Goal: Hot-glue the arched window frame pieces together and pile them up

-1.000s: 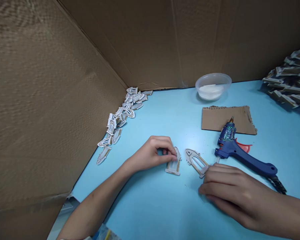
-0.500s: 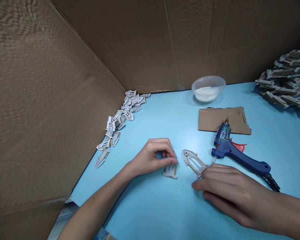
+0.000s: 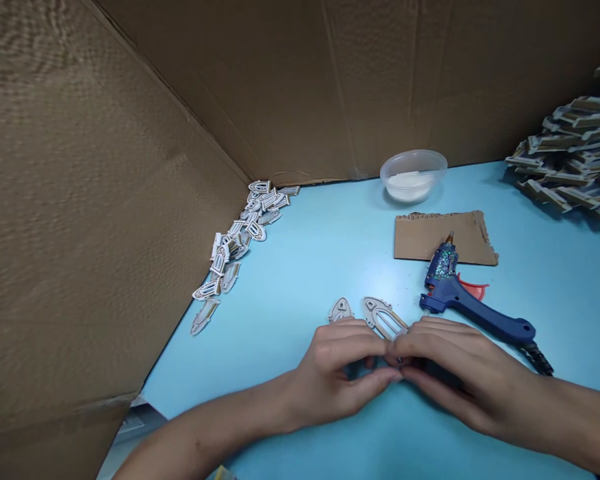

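My left hand [image 3: 347, 370] and my right hand [image 3: 447, 367] meet fingertip to fingertip low over the table. Both are pinched closed, and whatever lies between the fingertips is hidden or too small to name. Just beyond them lie two pale arched window-shaped pieces with brown edges. The left arched piece [image 3: 341, 309] shows only its pointed top above my left hand. Its neighbour, the right arched piece [image 3: 384, 317], lies slanted, its lower end covered by my right fingers. A blue glue gun [image 3: 447, 290] with a red trigger rests just past my right hand.
The glue gun's nozzle lies over a torn cardboard piece [image 3: 430, 240]. Behind stands a clear plastic bowl [image 3: 414, 160] holding white material. Many small arched pieces [image 3: 220, 259] line the left cardboard wall [image 3: 105, 200]. A tall stack of similar pieces [image 3: 575, 153] stands at the right.
My left hand has let go of the left arched piece and moved right and nearer to me, meeting my right hand's fingertips. The right hand's fingers have drawn together. The view shifted slightly.
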A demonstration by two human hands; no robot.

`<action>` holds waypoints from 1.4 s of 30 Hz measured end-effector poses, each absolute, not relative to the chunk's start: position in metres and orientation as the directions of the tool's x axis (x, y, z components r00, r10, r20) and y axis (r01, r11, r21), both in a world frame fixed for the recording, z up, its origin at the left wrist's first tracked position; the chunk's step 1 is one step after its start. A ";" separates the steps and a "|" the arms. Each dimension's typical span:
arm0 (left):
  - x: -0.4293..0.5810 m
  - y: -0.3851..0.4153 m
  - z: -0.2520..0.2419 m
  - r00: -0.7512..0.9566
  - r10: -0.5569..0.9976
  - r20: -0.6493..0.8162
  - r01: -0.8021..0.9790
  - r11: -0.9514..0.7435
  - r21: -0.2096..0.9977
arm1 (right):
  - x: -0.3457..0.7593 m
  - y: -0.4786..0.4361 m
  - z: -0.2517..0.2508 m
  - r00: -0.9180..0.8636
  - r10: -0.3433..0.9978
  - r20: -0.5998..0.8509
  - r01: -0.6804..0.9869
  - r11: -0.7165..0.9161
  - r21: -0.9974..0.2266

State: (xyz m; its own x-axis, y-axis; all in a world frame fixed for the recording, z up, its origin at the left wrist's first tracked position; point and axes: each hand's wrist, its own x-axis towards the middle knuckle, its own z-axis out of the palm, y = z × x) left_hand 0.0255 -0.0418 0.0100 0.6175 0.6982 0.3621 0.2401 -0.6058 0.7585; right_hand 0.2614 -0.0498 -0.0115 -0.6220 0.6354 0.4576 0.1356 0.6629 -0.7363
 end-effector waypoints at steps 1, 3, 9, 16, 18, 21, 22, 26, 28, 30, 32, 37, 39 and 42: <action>0.026 -0.042 0.010 0.617 0.701 0.356 0.241 -0.600 0.763 | 0.261 -0.049 -0.011 -0.621 0.639 0.454 0.133 0.657 -0.742; 0.025 -0.040 0.011 0.606 0.708 0.362 0.239 -0.597 0.766 | 0.261 -0.049 -0.011 -0.616 0.643 0.455 0.139 0.657 -0.741; 0.012 -0.025 0.014 0.493 0.782 0.381 0.320 -0.570 0.757 | 0.261 -0.049 -0.010 -0.601 0.659 0.453 0.261 0.697 -0.667; 0.005 -0.010 0.005 0.473 0.800 0.370 0.354 -0.557 0.751 | 0.258 -0.052 -0.014 -0.710 0.557 0.431 0.269 0.779 -0.566; 0.004 -0.009 0.003 0.489 0.797 0.354 0.369 -0.557 0.744 | 0.258 -0.054 -0.015 -0.746 0.526 0.408 0.283 0.805 -0.522; 0.003 -0.008 0.002 0.515 0.790 0.332 0.400 -0.564 0.722 | 0.259 -0.055 -0.015 -0.776 0.510 0.370 0.302 0.817 -0.492; 0.002 -0.007 0.003 0.520 0.787 0.332 0.409 -0.570 0.712 | 0.259 -0.055 -0.015 -0.779 0.510 0.365 0.306 0.817 -0.489; 0.000 -0.003 0.003 0.528 0.767 0.365 0.424 -0.610 0.669 | 0.258 -0.054 -0.016 -0.781 0.509 0.361 0.310 0.819 -0.484; 0.000 -0.001 0.002 0.539 0.753 0.377 0.431 -0.631 0.645 | 0.259 -0.054 -0.016 -0.785 0.507 0.354 0.314 0.820 -0.479; -0.001 0.000 0.000 0.557 0.737 0.384 0.441 -0.653 0.615 | 0.259 -0.054 -0.017 -0.790 0.505 0.348 0.318 0.822 -0.472; -0.001 0.000 -0.001 0.579 0.716 0.389 0.451 -0.680 0.578 | 0.259 -0.054 -0.017 -0.791 0.505 0.345 0.324 0.824 -0.464; -0.001 -0.002 -0.001 0.595 0.701 0.394 0.512 -0.708 0.486 | 0.258 -0.053 -0.017 -0.792 0.502 0.346 0.328 0.830 -0.452; 0.000 -0.003 -0.001 0.592 0.703 0.393 0.528 -0.707 0.470 | 0.258 -0.053 -0.017 -0.794 0.500 0.346 0.326 0.831 -0.451; 0.000 -0.004 -0.001 0.582 0.707 0.402 0.521 -0.703 0.483 | 0.258 -0.053 -0.017 -0.796 0.499 0.341 0.327 0.830 -0.451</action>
State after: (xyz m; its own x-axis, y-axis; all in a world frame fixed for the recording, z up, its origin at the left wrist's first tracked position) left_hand 0.0001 -0.0040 -0.0009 0.5818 0.7073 0.4016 0.5213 -0.7033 0.4833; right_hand 0.2583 -0.0532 -0.0171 -0.7963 0.4995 0.3413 0.3273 0.8302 -0.4513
